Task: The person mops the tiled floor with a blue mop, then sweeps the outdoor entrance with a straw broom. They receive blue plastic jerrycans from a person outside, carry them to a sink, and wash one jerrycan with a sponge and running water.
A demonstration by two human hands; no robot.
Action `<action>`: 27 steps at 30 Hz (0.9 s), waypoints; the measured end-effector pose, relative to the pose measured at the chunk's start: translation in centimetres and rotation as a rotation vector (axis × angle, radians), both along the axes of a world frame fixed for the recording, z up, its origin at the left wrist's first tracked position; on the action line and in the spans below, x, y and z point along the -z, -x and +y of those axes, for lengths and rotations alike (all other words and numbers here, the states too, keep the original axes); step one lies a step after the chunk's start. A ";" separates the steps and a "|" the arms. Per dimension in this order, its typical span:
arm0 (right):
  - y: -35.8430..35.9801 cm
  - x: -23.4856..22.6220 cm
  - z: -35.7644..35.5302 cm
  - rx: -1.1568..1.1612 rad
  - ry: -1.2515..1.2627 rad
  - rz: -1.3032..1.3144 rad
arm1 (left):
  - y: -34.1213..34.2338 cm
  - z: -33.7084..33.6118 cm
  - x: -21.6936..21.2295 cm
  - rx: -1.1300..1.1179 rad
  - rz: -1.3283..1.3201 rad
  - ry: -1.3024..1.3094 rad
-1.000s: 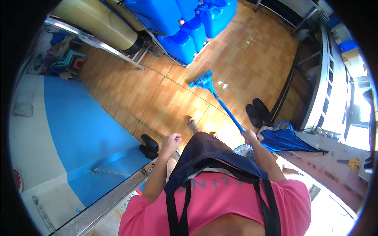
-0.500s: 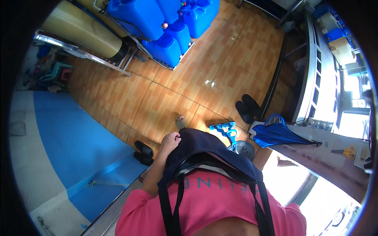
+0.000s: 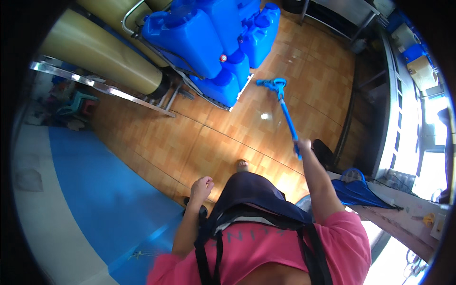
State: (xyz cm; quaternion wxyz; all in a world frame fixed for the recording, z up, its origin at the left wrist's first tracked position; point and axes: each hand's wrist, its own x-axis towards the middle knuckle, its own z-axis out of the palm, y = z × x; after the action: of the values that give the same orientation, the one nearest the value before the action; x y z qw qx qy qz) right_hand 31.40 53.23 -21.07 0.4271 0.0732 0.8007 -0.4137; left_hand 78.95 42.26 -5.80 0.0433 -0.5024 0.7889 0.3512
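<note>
Tan cylinders (image 3: 102,52) cut off by the rim, black slipper (image 3: 324,152) partly behind forearm (image 3: 319,187), blue tool's head (image 3: 271,84) blurred (edge unclear)

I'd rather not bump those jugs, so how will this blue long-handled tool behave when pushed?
The blue long-handled tool looks fairly light, as your right hand alone holds it. Its straight shaft suggests stiffness. Its head may slide easily, since the floor looks glossy.

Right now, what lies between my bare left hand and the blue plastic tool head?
The head view shows brown wood-patterned floor with a dark seam between the left hand and tool head.
</note>
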 end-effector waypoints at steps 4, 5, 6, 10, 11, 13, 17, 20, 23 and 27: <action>4.5 -1.1 -16.4 -0.034 0.156 -0.077 | -3.8 -3.1 -1.3 -0.064 -0.022 0.038; 4.6 -1.6 -18.2 -0.052 0.109 -0.119 | -4.5 -3.7 -1.4 -0.100 -0.018 0.027; 4.6 -2.0 -19.7 -0.066 0.064 -0.115 | -5.1 -4.3 -1.4 -0.091 -0.020 0.037; 0.2 -2.6 -17.2 -0.262 -0.091 0.021 | -5.7 -5.2 -1.2 -0.060 -0.056 -0.001; -1.3 -2.7 -14.9 -0.814 -0.171 0.219 | -5.3 -5.5 -1.1 -0.049 -0.073 -0.012; -6.6 -2.8 -8.2 -0.467 -0.090 0.120 | -4.2 -5.9 -1.1 -0.002 -0.037 -0.032; -14.7 -5.4 8.1 -0.719 -0.092 0.114 | -0.6 -6.6 -1.1 0.075 0.038 -0.042; -16.6 -8.2 16.2 -0.817 -0.062 0.181 | 1.2 -6.3 -1.2 0.120 0.106 -0.001; -16.7 -9.3 16.8 -0.860 -0.131 0.145 | 2.4 -4.9 -1.4 0.161 0.093 0.028; -15.3 -7.6 12.4 -0.840 -0.202 0.150 | 3.6 -1.6 -1.8 0.228 0.058 0.014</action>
State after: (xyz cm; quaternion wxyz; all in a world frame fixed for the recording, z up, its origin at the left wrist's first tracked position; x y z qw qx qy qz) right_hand 46.70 65.59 -13.49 0.4896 -0.2475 0.8262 -0.1281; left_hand 75.33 40.67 -3.97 0.0565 -0.3995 0.8442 0.3528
